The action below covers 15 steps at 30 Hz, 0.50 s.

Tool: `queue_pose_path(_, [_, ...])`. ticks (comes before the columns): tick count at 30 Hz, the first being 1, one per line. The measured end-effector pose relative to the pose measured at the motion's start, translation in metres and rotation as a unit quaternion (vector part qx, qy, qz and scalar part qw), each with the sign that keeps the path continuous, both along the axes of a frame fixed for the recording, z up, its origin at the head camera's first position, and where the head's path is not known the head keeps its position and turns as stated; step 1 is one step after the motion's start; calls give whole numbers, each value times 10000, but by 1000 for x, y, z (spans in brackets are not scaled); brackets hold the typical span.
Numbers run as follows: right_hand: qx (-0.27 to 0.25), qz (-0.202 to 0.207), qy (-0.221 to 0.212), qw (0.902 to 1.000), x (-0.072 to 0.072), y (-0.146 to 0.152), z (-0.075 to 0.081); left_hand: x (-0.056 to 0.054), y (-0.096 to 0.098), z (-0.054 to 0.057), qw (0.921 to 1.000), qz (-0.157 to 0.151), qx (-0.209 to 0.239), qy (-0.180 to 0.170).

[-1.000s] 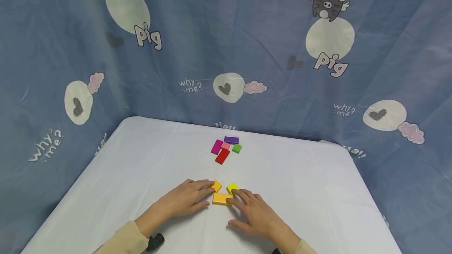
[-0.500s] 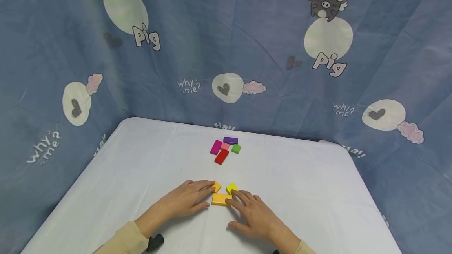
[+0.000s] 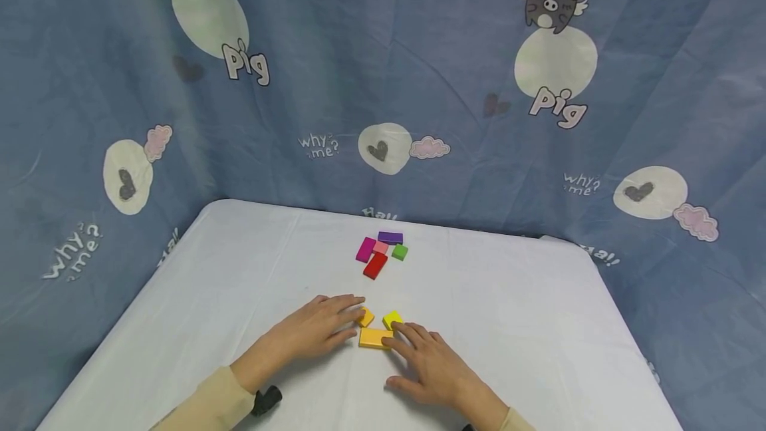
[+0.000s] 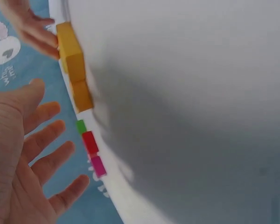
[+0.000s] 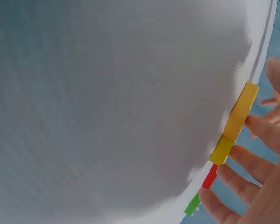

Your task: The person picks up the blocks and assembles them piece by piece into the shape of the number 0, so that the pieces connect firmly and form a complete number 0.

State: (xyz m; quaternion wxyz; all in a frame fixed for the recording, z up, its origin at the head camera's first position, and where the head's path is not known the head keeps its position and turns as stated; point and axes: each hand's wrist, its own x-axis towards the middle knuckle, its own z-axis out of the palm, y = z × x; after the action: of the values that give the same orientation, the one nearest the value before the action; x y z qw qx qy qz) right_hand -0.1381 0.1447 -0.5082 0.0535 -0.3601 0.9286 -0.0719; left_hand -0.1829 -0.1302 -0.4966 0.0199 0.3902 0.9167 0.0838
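Note:
My left hand (image 3: 314,328) hovers beside a small orange block (image 3: 366,317), its fingers spread. In the left wrist view a gap separates those fingers (image 4: 51,151) from the blocks, and nothing is held. The right hand (image 3: 433,368) lies over the table with relaxed fingers. Its index fingertip touches a long yellow-orange block (image 3: 374,338), and its middle fingertip is at a small yellow block (image 3: 391,320). Both small blocks sit just behind the long one, left and right, with space between them. The left fingers partly cover the orange block's left side.
Farther back on the white-covered table (image 3: 509,298) lies a loose cluster: a purple block (image 3: 390,238), a magenta block (image 3: 366,249), a pink block (image 3: 380,247), a green block (image 3: 399,252) and a red block (image 3: 375,266). A blue printed curtain (image 3: 287,98) hangs behind the table.
My left hand has lifted slightly off the small orange block, fingers rising and spreading, so more of that block shows. The right hand and the blocks stay where they were.

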Motion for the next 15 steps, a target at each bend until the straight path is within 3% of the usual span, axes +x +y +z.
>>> queue_pose_path(6, [34,-44,-49,10000,0,1,-1,-17,-1,4,9995,239,187,46])
queue_pose_path(15, [-10,19,-10,10000,1,1,-2,-42,1,-12,9990,420,83,-104])
